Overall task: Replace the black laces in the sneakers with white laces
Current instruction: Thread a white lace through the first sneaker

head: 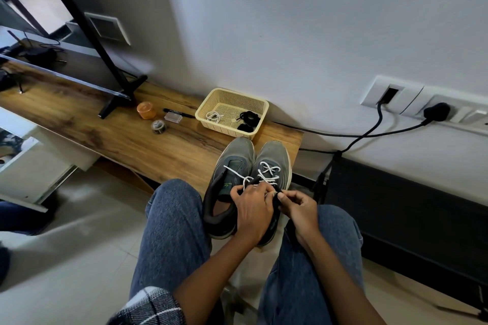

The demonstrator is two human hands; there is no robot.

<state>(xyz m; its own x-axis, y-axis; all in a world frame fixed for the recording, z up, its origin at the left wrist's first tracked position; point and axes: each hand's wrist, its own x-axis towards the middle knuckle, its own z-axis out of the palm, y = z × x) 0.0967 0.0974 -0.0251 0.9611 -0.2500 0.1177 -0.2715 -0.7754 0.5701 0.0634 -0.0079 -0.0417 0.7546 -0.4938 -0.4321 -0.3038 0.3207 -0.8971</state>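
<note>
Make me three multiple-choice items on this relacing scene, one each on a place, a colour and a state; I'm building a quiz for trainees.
1. Where do the removed black laces lie?
A. in the cream basket
B. on the floor
C. inside a sneaker

2. What colour is the small cup near the TV stand leg?
A. blue
B. orange
C. green

3. How far laced is the right sneaker?
A. no lace at all
B. black lace throughout
C. white lace crossed through several rows

Answers:
1 A, the dark bundle sits in the basket's right side.
2 B, its body is plainly orange.
3 C, white crossings show on its tongue, while the left hand and right hand pinch the lace ends.
</note>
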